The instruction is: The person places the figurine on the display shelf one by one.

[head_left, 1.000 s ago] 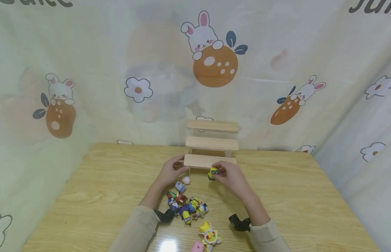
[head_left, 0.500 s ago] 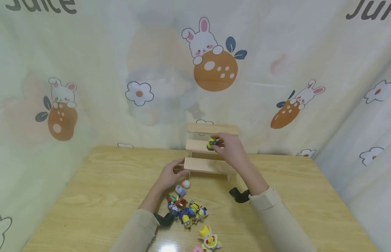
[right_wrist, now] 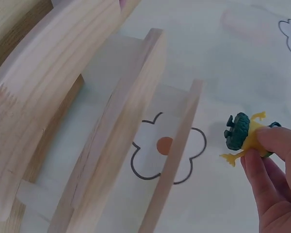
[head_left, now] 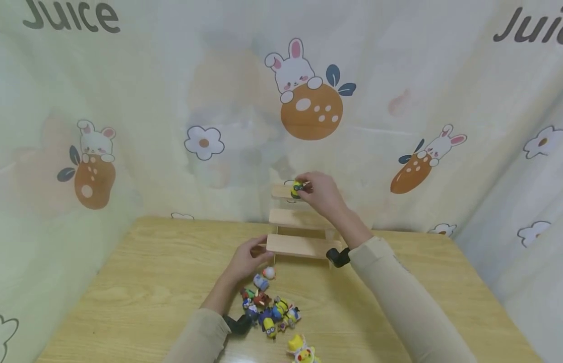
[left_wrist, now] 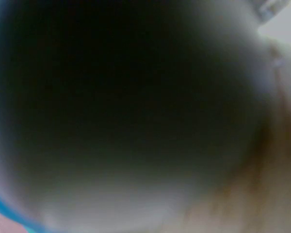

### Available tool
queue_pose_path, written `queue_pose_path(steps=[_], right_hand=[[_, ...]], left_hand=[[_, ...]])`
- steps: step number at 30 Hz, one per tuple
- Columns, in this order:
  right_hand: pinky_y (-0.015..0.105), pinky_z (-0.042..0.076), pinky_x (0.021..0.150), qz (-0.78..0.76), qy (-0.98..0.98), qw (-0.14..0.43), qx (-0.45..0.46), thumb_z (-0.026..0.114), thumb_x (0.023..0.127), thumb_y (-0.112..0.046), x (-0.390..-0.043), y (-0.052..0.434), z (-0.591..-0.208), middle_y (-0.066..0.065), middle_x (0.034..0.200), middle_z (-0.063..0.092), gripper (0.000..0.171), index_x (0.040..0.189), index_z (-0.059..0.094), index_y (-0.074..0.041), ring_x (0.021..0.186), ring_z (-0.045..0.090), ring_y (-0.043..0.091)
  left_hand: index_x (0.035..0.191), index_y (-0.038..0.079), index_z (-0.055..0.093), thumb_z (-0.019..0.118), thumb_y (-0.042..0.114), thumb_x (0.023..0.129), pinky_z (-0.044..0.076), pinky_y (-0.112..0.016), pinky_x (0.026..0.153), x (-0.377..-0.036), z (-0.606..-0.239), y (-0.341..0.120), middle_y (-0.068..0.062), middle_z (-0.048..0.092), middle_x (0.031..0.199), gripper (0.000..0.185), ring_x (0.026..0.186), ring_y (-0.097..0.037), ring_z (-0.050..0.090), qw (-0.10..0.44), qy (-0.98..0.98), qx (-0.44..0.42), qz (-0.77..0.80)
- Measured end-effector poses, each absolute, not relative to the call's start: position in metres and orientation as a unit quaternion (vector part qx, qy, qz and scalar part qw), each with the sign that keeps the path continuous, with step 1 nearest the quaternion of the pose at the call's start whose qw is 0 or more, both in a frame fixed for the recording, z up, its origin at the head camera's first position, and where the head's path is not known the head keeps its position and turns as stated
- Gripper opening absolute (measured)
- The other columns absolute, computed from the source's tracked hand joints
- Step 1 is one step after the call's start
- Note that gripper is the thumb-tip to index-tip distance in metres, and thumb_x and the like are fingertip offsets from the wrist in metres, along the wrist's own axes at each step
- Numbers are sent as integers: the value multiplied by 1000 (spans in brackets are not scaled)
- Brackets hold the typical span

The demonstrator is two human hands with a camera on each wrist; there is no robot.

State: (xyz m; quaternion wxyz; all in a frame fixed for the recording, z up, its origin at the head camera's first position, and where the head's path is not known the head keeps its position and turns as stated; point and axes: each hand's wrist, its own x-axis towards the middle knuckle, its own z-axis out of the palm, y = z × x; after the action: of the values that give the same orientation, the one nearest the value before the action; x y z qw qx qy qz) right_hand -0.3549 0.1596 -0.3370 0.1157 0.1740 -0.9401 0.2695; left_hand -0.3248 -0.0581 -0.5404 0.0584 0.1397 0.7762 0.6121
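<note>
A three-step wooden display stand [head_left: 304, 246] stands at the back of the table. My left hand [head_left: 245, 259] holds the left end of its lowest step, thumb at the front edge. In front of the top step, my right hand [head_left: 324, 194] pinches a small yellow minion figurine [head_left: 297, 189] with dark green parts. From the right wrist, the figurine [right_wrist: 254, 138] shows between thumb and fingers, apart from the top step and out beyond its edge. A dark blur covers most of the left wrist view.
Several small figurines [head_left: 268, 322] lie in a cluster before the left hand, with a white round-headed one [head_left: 269, 273] nearest the stand. A yellow Pikachu figurine [head_left: 304, 353] lies at the front. Behind the table [head_left: 127, 282] hangs a printed curtain [head_left: 245, 96].
My right hand has lifted the minion figurine from before the lowest step, past the middle step, to the top step. The left hand keeps its place on the stand. The head view has tilted up slightly.
</note>
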Motion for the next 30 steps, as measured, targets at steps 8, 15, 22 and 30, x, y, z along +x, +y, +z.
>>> queue_pose_path(steps=[8, 15, 22, 30], right_hand=[[29, 57, 79, 294, -936, 108, 162, 66, 89, -9, -373, 144, -350, 14, 118, 58, 32, 120, 62, -5, 99, 66, 23], [31, 56, 80, 311, -927, 135, 161, 66, 88, -7, -382, 131, -357, 14, 114, 59, 31, 119, 63, -6, 95, 66, 23], [31, 56, 80, 306, -924, 159, 164, 66, 87, -7, -389, 128, -364, 14, 112, 60, 29, 116, 63, -5, 94, 66, 24], [32, 56, 81, 306, -924, 158, 169, 67, 86, -6, -394, 125, -367, 13, 112, 62, 29, 115, 63, -6, 95, 66, 24]], left_hand=[[139, 23, 48, 73, 46, 78, 53, -37, 91, -322, -543, -57, -5, 59, 123, 70, 107, -23, 59, 71, 771, 136, 618], [138, 24, 49, 73, 47, 77, 51, -40, 94, -321, -540, -58, -5, 61, 120, 69, 109, -24, 59, 70, 774, 122, 617], [137, 23, 49, 73, 44, 79, 53, -38, 91, -319, -540, -57, -5, 61, 120, 66, 107, -23, 60, 68, 778, 126, 612], [137, 22, 50, 72, 46, 80, 53, -38, 91, -322, -543, -58, -5, 62, 119, 66, 106, -22, 60, 55, 784, 133, 604]])
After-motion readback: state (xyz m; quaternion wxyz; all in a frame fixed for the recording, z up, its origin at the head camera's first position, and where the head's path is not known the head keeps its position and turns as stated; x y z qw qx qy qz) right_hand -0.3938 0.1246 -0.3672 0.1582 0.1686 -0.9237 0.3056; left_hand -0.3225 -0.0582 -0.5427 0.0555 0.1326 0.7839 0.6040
